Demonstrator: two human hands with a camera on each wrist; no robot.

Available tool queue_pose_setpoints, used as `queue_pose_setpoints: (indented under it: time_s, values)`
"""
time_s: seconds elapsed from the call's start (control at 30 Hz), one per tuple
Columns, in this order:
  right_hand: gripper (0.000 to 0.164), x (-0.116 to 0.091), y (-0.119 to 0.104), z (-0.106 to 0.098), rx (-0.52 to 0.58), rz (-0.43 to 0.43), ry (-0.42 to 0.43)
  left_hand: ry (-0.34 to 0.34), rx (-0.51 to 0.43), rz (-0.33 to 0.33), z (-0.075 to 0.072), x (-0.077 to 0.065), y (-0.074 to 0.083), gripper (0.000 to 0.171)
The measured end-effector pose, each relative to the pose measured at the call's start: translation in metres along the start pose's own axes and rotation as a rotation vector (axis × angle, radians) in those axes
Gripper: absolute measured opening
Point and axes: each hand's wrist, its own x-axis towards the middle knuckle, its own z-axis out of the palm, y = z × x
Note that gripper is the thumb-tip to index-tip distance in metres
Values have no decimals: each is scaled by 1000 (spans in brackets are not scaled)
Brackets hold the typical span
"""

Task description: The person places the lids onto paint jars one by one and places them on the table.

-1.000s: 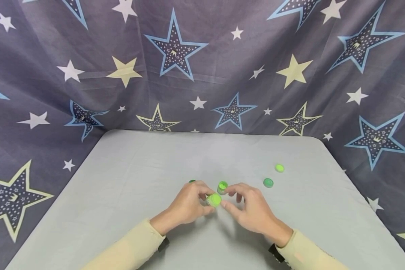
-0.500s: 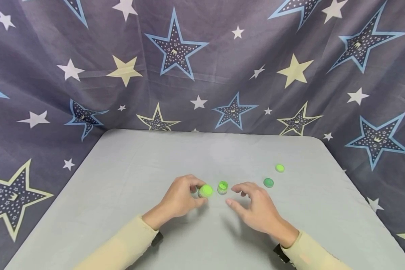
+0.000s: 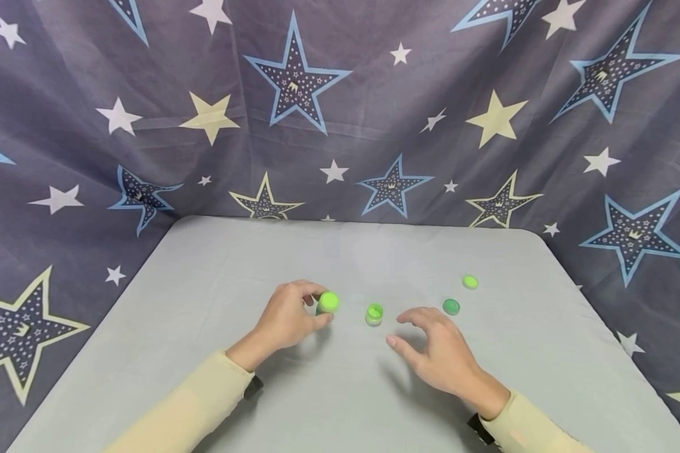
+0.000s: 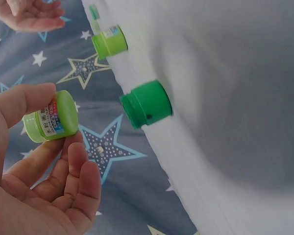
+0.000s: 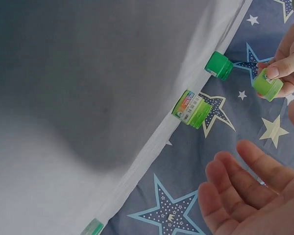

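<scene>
My left hand [image 3: 288, 316] pinches a small light green paint jar [image 4: 49, 117] between thumb and fingers, off the table. The jar's top is bright flat green and its side has a printed label. Below and beside it stands a dark green jar [image 4: 147, 105], mostly hidden behind the held jar in the head view. An uncovered light green jar [image 3: 374, 314] stands upright between my hands, with green paint inside. To its right, my right hand [image 3: 439, 346] hovers with spread, slightly bent fingers and holds nothing.
On the right side of the table [image 3: 232, 251] lie a dark green lid [image 3: 451, 306] and, farther back, a light green lid [image 3: 470, 282]. A star-patterned curtain [image 3: 362, 126] hangs behind the table and along its sides.
My left hand has carried the light green jar leftward and away from me, off from beside the uncovered jar. My right hand has let go of it and drawn back to the right.
</scene>
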Motion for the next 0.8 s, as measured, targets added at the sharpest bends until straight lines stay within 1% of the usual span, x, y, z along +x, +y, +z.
queue_pose_setpoints:
  time_s: [0.2,0.37,0.57,0.8]
  values:
    - [37,-4,3,-2,-15,0,6,9,15,-22,-6,7,-8,34]
    - [35,-7,7,-4,-13,-11,15,17,54,-33,-12,15,-19,35]
    - [34,-9,10,-7,-20,-23,27,24,88,-66,-18,25,-32,37]
    - [34,-11,12,-9,-26,-30,36,19,110,-92,-22,36,-41,35]
